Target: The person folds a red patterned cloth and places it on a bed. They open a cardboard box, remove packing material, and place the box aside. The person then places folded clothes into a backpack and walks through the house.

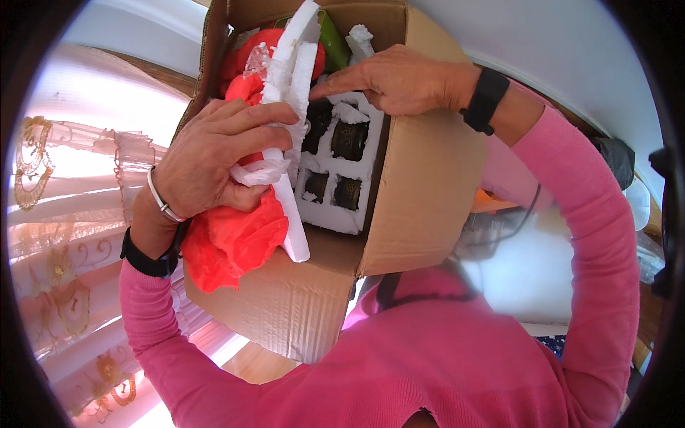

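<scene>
An open cardboard box [428,176] stands before me. Inside lies a white foam tray [334,214] whose square cut-outs hold several dark patterned objects [350,140]. My left hand [230,144] grips an upright white foam sheet [291,214] at the box's left side, with crumpled translucent plastic [259,172] at its fingers. Red plastic or cloth [235,241] hangs beneath this hand. My right hand [393,80] reaches over the box's right wall, index finger extended to the foam sheet; its other fingers are curled, and whether they hold anything is hidden.
A green item [333,43] and a broken foam piece [360,40] are at the box's far end. Sheer embroidered curtains [69,230] hang at left. A white wall [535,48] rises behind, and a dark cable [527,214] runs at right.
</scene>
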`<state>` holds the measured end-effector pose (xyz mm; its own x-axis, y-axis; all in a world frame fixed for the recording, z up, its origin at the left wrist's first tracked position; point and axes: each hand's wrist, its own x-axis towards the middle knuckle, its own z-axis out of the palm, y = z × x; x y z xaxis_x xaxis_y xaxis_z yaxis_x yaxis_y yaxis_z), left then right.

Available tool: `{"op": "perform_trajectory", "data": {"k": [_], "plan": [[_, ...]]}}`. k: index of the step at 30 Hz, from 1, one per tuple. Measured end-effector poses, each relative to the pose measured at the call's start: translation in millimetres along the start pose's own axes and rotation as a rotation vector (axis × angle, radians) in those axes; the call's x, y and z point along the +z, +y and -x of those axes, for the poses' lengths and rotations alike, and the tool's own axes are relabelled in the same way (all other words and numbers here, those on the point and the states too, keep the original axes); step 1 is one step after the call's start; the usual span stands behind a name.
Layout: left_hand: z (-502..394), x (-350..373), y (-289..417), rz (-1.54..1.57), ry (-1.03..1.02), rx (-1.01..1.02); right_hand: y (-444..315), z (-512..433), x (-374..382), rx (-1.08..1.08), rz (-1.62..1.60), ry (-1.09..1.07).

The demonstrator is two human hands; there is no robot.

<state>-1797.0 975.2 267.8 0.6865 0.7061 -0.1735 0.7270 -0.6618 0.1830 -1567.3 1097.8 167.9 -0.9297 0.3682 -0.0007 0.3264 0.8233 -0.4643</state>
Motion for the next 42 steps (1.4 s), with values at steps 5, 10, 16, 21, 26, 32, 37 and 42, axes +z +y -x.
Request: {"op": "perform_trajectory", "data": {"k": [5, 10, 16, 21, 26, 32, 37, 42], "plan": [[-5.8, 7.2, 2.2, -0.053, 0.041, 0.065, 2.1, 2.4, 1.3, -0.079, 0.029, 0.106], [-15.9, 14.2, 7.4, -0.017, 0.055, 0.122, 2.9, 4.6, 3.3, -0.03, -0.056, 0.137], [-36.6, 30.0, 15.3, -0.053, -0.108, 0.14, -3.9, 25.9, -12.5, -0.126, -0.304, 0.368], [-59.4, 57.6, 20.2, -0.091, -0.216, 0.148, -16.7, 60.9, -26.9, -0.037, -0.348, 0.35], [-79.3, 83.4, 30.8, -0.231, -0.336, 0.091, -40.8, 102.0, -22.0, -0.066, -0.26, 0.335], [-51.9, 51.9, 42.3, -0.141, -0.134, 0.075, -39.4, 182.3, -6.5, 0.058, -0.299, 0.633], [-1.1, 7.9, 37.9, -0.023, 0.286, 0.042, -7.5, 229.3, 16.8, 0.449, -0.5, 0.889], [26.9, 4.8, 25.6, -0.013, 0.277, -0.304, 0.2, 236.3, 40.0, 0.609, -0.962, 0.759]]}}
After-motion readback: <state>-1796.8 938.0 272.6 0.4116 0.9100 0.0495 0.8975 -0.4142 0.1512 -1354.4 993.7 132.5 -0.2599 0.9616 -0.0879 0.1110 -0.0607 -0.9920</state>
